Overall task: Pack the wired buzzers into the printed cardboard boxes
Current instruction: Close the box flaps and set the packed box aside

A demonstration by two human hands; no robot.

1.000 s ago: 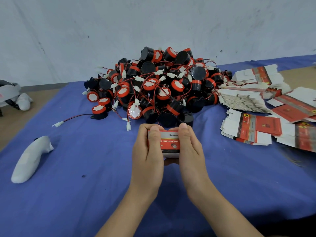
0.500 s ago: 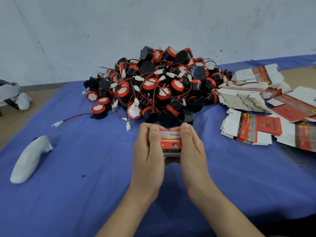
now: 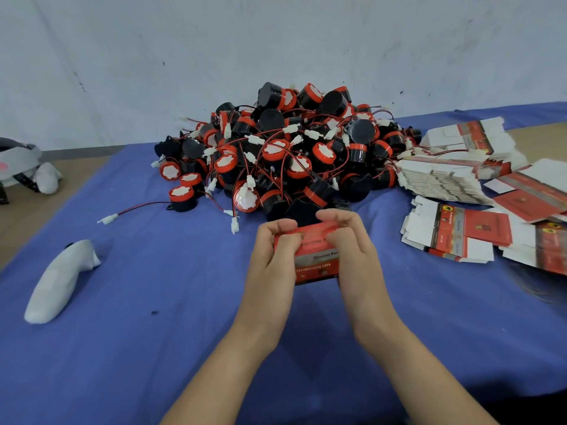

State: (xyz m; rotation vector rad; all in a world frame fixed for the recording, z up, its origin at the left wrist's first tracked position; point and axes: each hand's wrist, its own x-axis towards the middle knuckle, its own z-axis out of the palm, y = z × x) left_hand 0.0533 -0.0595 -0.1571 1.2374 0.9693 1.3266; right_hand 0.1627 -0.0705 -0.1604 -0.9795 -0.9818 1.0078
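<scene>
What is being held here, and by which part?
One printed cardboard box, in both hands: the left hand grips its left end, the right hand its right end, fingers curled over the top.

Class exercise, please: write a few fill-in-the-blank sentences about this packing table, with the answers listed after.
1. The left hand and right hand grip one red ____.
2. The buzzer pile lies on a ____ cloth.
3. The flat boxes lie to the pile's ____.
Answers: box; blue; right.

Bg: scuffed white wall (image 3: 184, 56), blue cloth (image 3: 153, 363) over tan surface (image 3: 18, 234).
</scene>
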